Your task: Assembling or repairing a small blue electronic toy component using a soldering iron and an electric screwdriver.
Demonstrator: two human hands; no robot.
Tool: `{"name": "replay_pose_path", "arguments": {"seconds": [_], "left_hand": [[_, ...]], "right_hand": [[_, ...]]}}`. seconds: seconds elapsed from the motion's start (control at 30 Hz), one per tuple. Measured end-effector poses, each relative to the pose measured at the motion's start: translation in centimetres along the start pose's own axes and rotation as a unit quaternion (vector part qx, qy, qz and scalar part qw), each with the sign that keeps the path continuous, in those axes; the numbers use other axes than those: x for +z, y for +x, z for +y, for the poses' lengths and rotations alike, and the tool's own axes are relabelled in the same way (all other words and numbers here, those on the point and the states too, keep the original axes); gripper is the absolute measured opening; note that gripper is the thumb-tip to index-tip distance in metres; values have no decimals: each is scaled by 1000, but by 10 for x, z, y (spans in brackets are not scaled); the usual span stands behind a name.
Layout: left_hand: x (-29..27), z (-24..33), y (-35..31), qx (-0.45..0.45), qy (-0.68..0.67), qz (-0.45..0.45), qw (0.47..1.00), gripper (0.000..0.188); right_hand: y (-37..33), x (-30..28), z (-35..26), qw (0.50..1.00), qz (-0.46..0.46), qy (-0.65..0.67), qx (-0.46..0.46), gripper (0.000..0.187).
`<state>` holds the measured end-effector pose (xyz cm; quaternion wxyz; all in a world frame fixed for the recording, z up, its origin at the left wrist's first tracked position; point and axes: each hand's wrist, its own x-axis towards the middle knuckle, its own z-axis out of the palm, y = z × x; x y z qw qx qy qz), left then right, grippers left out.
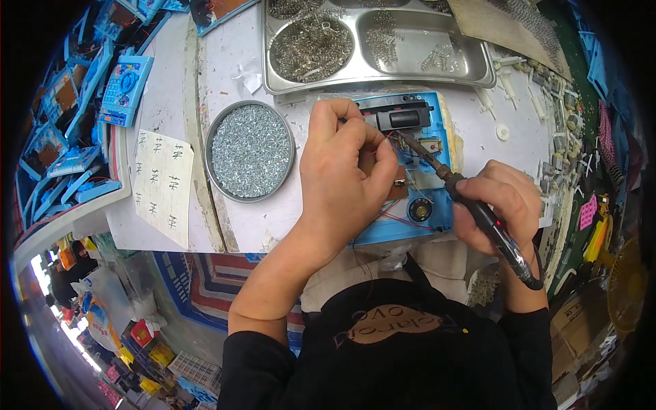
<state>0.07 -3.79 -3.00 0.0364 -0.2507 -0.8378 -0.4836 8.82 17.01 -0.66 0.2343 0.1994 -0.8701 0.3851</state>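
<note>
Both hands grip: right (497, 205) holds soldering iron (471, 205) pointing up-left; left (345, 171) seemingly pinches wire.

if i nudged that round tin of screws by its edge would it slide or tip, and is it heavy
The tin is shallow and wide and sits flat on the table, so it would probably slide, not tip. It is filled nearly to the rim with small metal screws, so it is likely heavy for its size. A sharp jolt might spill some, since the screws lie loose.
</note>
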Motion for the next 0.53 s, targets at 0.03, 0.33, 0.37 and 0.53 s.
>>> {"name": "replay_pose_path", "arguments": {"seconds": [0.03,0.33,0.37,0.53], "left_hand": [[0,-1,0,9,5,2,1000,9],[2,0,0,-6,-1,7,1000,10],[2,-1,-1,-9,-3,8,1000,10],[2,0,0,-19,5,1,1000,10]], "right_hand": [[1,0,0,1000,-3,-6,-4,36],[-3,-4,1,1000,-10,8,-4,39],[-4,-6,2,1000,-12,10,0,38],[-7,-11,7,999,-11,31,18,36]]}}
